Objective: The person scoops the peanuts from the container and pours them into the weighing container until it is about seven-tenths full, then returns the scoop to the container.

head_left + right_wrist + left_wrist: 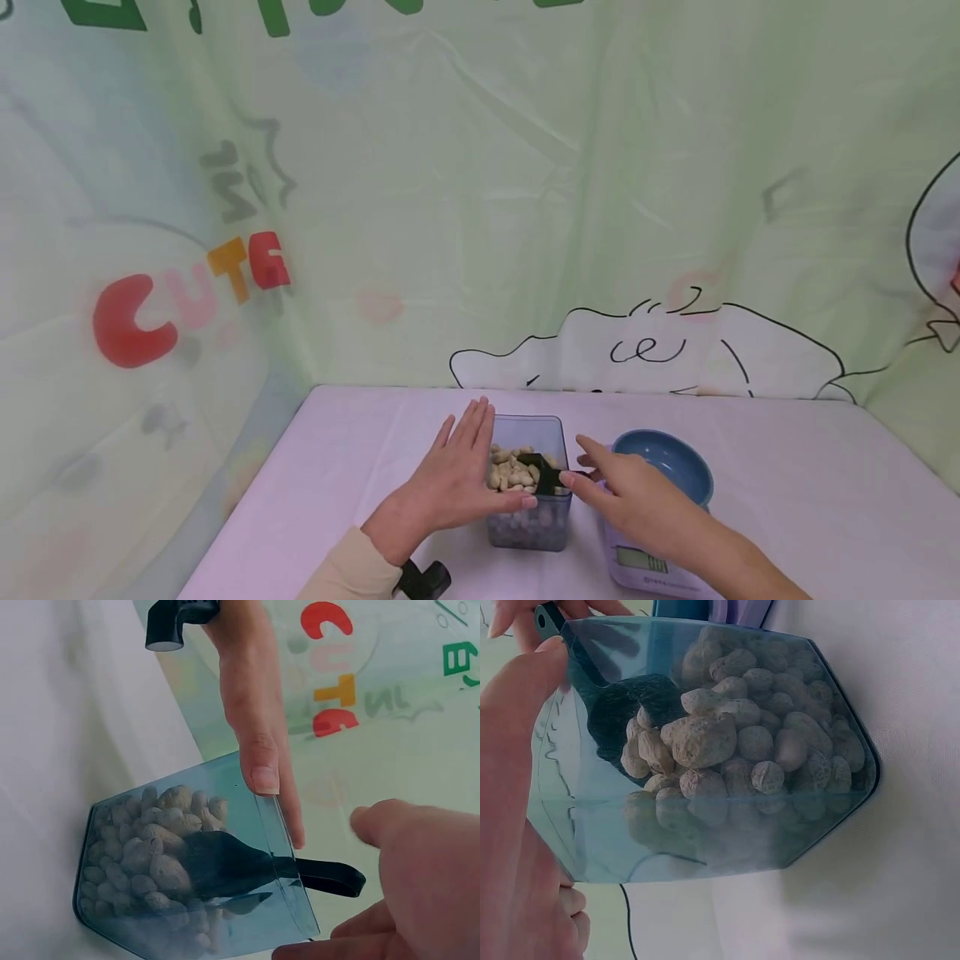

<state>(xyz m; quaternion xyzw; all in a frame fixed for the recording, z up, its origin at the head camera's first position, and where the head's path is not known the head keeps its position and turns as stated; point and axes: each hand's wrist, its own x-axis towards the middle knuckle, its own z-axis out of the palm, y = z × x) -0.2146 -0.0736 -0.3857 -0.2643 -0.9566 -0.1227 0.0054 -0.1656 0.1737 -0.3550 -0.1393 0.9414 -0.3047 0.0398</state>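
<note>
A see-through bluish container [540, 429] partly filled with unshelled peanuts [510, 473] stands on the table. A black scoop [225, 864] lies among them, its handle [334, 877] sticking out over the rim. My left hand [453, 477] rests along the container's left side with straight fingers, its thumb reaching over the front rim. On the other side, my right hand [637, 500] hovers by the scoop handle with loosely bent fingers. In the right wrist view, a gap shows between its thumb and that handle.
Right of the container, a blue bowl [675, 460] sits on a lilac kitchen scale [624, 575] with a small display, partly behind my right forearm. A black wrist device [424, 581] shows under my left sleeve. A printed curtain [480, 208] hangs behind the table.
</note>
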